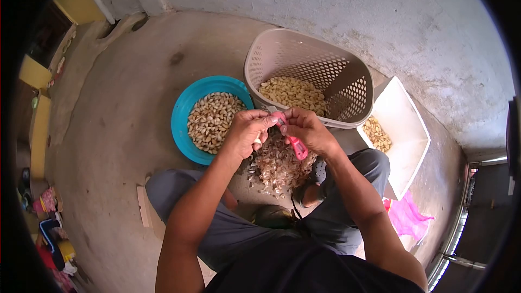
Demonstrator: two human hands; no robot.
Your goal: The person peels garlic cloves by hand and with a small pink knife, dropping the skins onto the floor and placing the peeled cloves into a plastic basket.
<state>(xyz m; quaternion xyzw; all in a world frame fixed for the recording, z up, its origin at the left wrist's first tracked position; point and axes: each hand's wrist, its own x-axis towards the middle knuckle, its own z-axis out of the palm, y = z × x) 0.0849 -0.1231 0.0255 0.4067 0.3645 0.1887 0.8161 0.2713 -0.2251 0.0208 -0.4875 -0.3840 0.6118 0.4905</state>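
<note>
My right hand [308, 131] is closed around a tool with a pink handle [299, 149], probably a small knife or peeler. My left hand [247, 132] is closed too, its thumb and forefinger meeting the tool's upper end. A pale garlic clove [257, 141] shows between its lower fingers. What the fingertips pinch at the tool is too small to make out. Beyond my left hand, a blue basin [182, 95] holds many unpeeled garlic cloves [213, 119]. Peeled cloves [296, 93] lie in a beige perforated basket [258, 57] beyond both hands. Below them is a heap of papery skins [282, 168].
A white tub [401, 125] with yellowish pieces [376, 133] stands right of the basket, against the grey wall [374, 11]. Pink cloth or plastic [410, 217] lies by my right leg. Various items [51, 233] lie along the left edge, near doorways.
</note>
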